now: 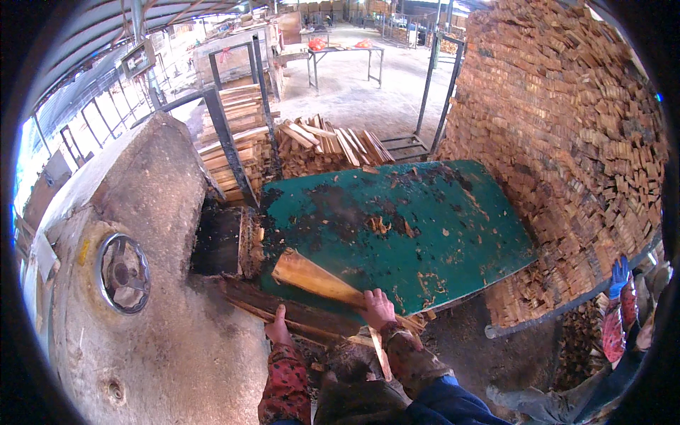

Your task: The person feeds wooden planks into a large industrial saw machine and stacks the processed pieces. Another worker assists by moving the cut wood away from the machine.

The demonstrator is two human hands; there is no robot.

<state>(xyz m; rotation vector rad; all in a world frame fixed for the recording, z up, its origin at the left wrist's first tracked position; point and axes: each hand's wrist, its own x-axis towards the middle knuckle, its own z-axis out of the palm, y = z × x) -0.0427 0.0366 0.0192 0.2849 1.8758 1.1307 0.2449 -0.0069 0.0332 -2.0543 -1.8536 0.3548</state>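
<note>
My right hand [379, 308] grips the near end of a pale wooden board [316, 279], which lies slantwise over the near left edge of a green tabletop [451, 212]. Lower left, my left hand [278, 326] holds the edge of a dark, bark-faced board [297, 308], its thumb on top. The far end of that board reaches the dark opening of a dusty machine [159, 340]. More wood pieces lie under my hands, partly hidden by them. Wood chips and dark debris are scattered on the green surface.
A handwheel [123, 273] is on the machine's side. Split boards [340, 141] are piled beyond the table beside a black metal frame [228, 143]. A tall wall of stacked wood [563, 133] stands at the right. A co-worker's blue-gloved hand [619, 276] touches its lower edge.
</note>
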